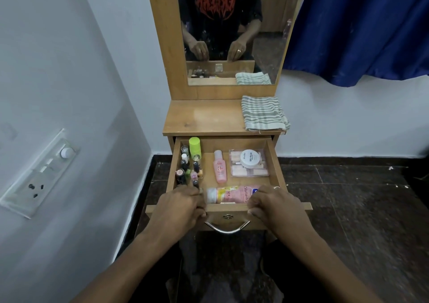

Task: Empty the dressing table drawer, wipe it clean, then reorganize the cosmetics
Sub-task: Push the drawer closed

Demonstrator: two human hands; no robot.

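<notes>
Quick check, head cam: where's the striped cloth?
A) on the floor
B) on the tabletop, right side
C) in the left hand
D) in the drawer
B: the striped cloth lies folded on the right side of the tabletop, above the open drawer. The left hand and right hand both grip the drawer's front edge, not the cloth.

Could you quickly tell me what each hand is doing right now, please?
Left hand: closed, gripping the front edge of the drawer.
Right hand: closed, gripping the same front edge.
</notes>
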